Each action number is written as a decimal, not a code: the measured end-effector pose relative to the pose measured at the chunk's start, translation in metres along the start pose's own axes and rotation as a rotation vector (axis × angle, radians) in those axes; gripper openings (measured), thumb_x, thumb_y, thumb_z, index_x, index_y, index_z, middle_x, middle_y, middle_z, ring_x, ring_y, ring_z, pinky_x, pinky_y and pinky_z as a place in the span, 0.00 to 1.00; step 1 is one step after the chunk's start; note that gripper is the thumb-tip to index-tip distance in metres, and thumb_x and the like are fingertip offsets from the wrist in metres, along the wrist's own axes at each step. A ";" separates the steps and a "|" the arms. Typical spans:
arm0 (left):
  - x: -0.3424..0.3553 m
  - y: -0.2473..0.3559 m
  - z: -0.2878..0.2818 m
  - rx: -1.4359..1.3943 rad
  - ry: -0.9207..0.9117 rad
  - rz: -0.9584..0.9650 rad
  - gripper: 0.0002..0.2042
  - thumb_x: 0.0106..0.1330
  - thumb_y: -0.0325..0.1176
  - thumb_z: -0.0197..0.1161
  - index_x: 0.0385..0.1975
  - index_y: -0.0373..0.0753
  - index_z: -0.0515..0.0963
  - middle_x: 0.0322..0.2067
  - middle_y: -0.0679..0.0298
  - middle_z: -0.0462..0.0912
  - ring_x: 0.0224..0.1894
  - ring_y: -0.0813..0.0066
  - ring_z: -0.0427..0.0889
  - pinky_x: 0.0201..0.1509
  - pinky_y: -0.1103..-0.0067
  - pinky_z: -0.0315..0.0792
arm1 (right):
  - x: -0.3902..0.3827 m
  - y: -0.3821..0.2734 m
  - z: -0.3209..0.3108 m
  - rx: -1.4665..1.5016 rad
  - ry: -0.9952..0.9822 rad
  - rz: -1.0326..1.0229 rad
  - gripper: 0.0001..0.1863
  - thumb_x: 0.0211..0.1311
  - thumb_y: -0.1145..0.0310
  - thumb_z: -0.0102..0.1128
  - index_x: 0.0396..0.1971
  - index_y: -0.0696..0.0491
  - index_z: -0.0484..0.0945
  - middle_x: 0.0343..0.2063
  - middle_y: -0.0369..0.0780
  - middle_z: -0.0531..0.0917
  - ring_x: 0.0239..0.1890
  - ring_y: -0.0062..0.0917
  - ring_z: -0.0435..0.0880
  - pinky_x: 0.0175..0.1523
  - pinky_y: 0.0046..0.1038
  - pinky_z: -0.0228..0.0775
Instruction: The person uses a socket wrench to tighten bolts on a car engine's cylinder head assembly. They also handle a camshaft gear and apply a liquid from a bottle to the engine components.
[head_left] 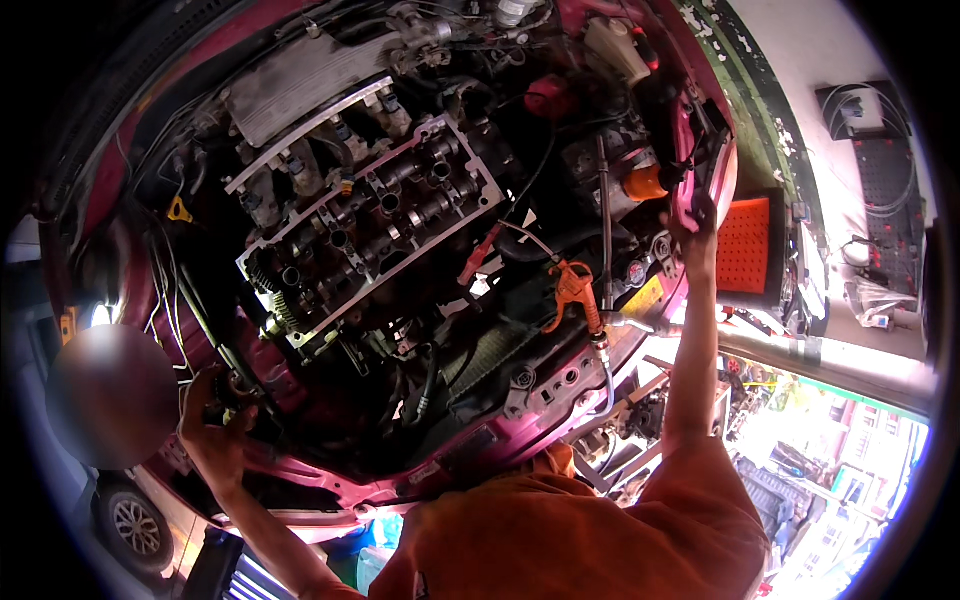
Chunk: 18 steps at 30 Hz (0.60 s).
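Below me is the engine bay of a red car, with an engine (385, 215) whose top is uncovered, its camshafts and pale metal rim showing. My left hand (215, 420) is at the front left corner of the bay, fingers curled about something dark that I cannot make out. At the right side, my right hand (697, 225) grips the red body edge (684, 200), its fingertips in shadow. Nearer the middle, an orange trigger-handled gun (575, 290) with a clear hose lies over the front panel. A long metal bar (605, 200) stands beside it.
A red-handled tool (482, 255) lies between engine and radiator. Outside the right fender sits an orange perforated panel (745, 245). A person's blurred head (112, 397) is at the left, above a car wheel (135, 525). Cluttered parts (790, 470) fill the lower right.
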<state>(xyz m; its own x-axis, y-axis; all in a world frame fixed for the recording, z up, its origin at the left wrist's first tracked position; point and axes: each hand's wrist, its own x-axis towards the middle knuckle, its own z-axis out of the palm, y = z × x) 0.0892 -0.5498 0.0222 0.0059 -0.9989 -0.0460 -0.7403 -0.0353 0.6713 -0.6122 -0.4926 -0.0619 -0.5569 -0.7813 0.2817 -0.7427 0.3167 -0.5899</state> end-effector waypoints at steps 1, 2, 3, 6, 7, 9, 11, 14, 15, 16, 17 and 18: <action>0.000 -0.006 -0.003 -0.001 0.000 -0.003 0.32 0.36 0.20 0.75 0.50 0.35 0.79 0.41 0.62 0.80 0.41 0.72 0.79 0.47 0.76 0.73 | 0.024 0.008 0.010 -0.065 0.002 -0.039 0.48 0.45 0.73 0.79 0.66 0.56 0.59 0.54 0.41 0.73 0.49 0.28 0.75 0.51 0.29 0.72; 0.001 -0.006 -0.002 -0.090 0.024 0.049 0.32 0.37 0.21 0.76 0.50 0.34 0.78 0.41 0.62 0.80 0.41 0.72 0.79 0.47 0.76 0.73 | 0.043 0.030 0.019 -0.006 0.000 -0.138 0.53 0.41 0.75 0.81 0.69 0.54 0.56 0.59 0.43 0.68 0.57 0.31 0.68 0.56 0.30 0.69; 0.004 -0.003 -0.001 -0.170 0.055 0.092 0.31 0.38 0.21 0.76 0.50 0.34 0.78 0.42 0.61 0.80 0.41 0.72 0.79 0.47 0.76 0.73 | 0.061 0.053 0.029 0.055 -0.008 -0.237 0.59 0.37 0.76 0.82 0.71 0.51 0.54 0.65 0.44 0.64 0.65 0.34 0.61 0.61 0.32 0.67; 0.006 -0.023 -0.017 -0.187 0.142 0.062 0.31 0.40 0.24 0.79 0.51 0.34 0.78 0.43 0.60 0.81 0.40 0.72 0.79 0.45 0.76 0.75 | 0.076 0.061 0.046 -0.040 0.002 -0.298 0.55 0.47 0.60 0.73 0.73 0.52 0.48 0.72 0.45 0.52 0.72 0.38 0.51 0.72 0.38 0.47; 0.004 -0.049 -0.022 -0.101 0.127 -0.014 0.31 0.40 0.25 0.80 0.51 0.34 0.78 0.42 0.60 0.81 0.39 0.72 0.80 0.44 0.76 0.75 | 0.076 0.056 0.045 -0.045 0.015 -0.302 0.54 0.51 0.55 0.70 0.74 0.52 0.46 0.74 0.45 0.48 0.75 0.40 0.48 0.75 0.40 0.41; 0.014 -0.033 -0.030 -0.053 0.156 0.011 0.30 0.40 0.20 0.78 0.49 0.35 0.79 0.41 0.61 0.81 0.34 0.73 0.80 0.40 0.78 0.77 | 0.073 0.035 0.040 -0.055 -0.040 -0.269 0.52 0.52 0.60 0.69 0.73 0.54 0.48 0.73 0.45 0.52 0.73 0.39 0.52 0.74 0.39 0.44; 0.018 -0.036 -0.036 -0.097 0.152 -0.064 0.32 0.40 0.17 0.76 0.51 0.35 0.78 0.43 0.62 0.80 0.34 0.78 0.78 0.38 0.81 0.74 | 0.061 -0.024 0.034 -0.028 -0.041 -0.267 0.50 0.52 0.65 0.69 0.72 0.56 0.50 0.71 0.46 0.55 0.71 0.39 0.57 0.73 0.39 0.47; 0.022 -0.053 -0.040 -0.062 0.171 -0.114 0.33 0.40 0.15 0.75 0.53 0.35 0.77 0.47 0.64 0.78 0.36 0.81 0.75 0.39 0.83 0.72 | 0.028 -0.105 0.043 0.350 -0.008 -0.372 0.48 0.51 0.73 0.70 0.71 0.59 0.52 0.69 0.46 0.62 0.68 0.38 0.64 0.72 0.38 0.51; 0.022 -0.060 -0.039 -0.068 0.179 -0.121 0.34 0.39 0.14 0.75 0.54 0.35 0.77 0.48 0.65 0.78 0.36 0.81 0.75 0.37 0.84 0.72 | 0.008 -0.137 0.054 0.652 -0.086 -0.409 0.44 0.53 0.70 0.69 0.69 0.59 0.57 0.66 0.45 0.66 0.66 0.35 0.66 0.71 0.40 0.53; 0.020 -0.067 -0.040 -0.064 0.194 -0.104 0.34 0.39 0.14 0.75 0.54 0.35 0.77 0.48 0.65 0.78 0.36 0.81 0.75 0.37 0.84 0.72 | -0.018 -0.169 0.067 0.786 -0.209 -0.381 0.42 0.52 0.69 0.69 0.67 0.59 0.58 0.63 0.45 0.67 0.63 0.34 0.68 0.69 0.39 0.55; 0.020 -0.065 -0.038 -0.050 0.208 -0.074 0.34 0.39 0.14 0.75 0.54 0.35 0.77 0.48 0.65 0.78 0.35 0.82 0.75 0.36 0.84 0.71 | -0.055 -0.201 0.082 0.908 -0.348 -0.327 0.40 0.52 0.69 0.69 0.65 0.59 0.60 0.61 0.45 0.69 0.61 0.33 0.70 0.66 0.37 0.58; 0.022 -0.064 -0.038 -0.042 0.214 -0.045 0.35 0.39 0.14 0.75 0.54 0.35 0.77 0.49 0.65 0.78 0.35 0.82 0.74 0.35 0.85 0.71 | -0.093 -0.238 0.095 0.998 -0.513 -0.275 0.39 0.51 0.69 0.69 0.63 0.59 0.62 0.58 0.45 0.71 0.58 0.33 0.72 0.64 0.36 0.61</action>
<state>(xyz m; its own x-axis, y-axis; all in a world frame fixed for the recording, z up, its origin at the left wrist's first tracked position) 0.1624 -0.5711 0.0065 0.1845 -0.9797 0.0784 -0.7077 -0.0771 0.7023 -0.3489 -0.5466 -0.0197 -0.0353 -0.9571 0.2878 -0.0641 -0.2852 -0.9563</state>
